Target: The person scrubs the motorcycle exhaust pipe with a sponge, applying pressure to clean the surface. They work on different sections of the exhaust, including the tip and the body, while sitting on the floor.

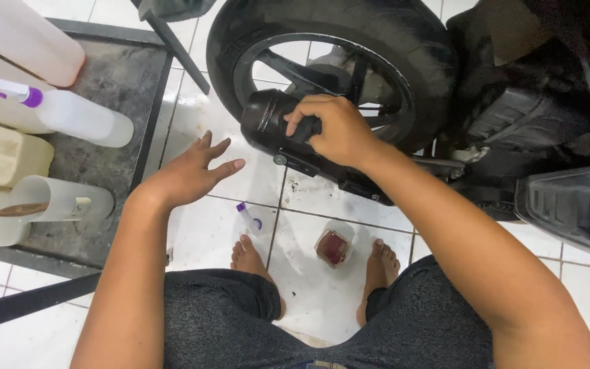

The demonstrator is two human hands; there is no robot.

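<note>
Right hand [336, 133] on smooth black cylindrical muffler [268, 123]

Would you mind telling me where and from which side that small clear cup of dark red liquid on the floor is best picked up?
Grip the cup around its side walls, coming straight down from above. It stands upright and open-topped between the bare feet, so a level hold should keep the liquid in. The left hand hovers open and free; the right hand grips the black exhaust pipe.

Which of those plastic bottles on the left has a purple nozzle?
The clear bottle lying on its side, purple collar behind its white spout; the other jugs show none.
</note>
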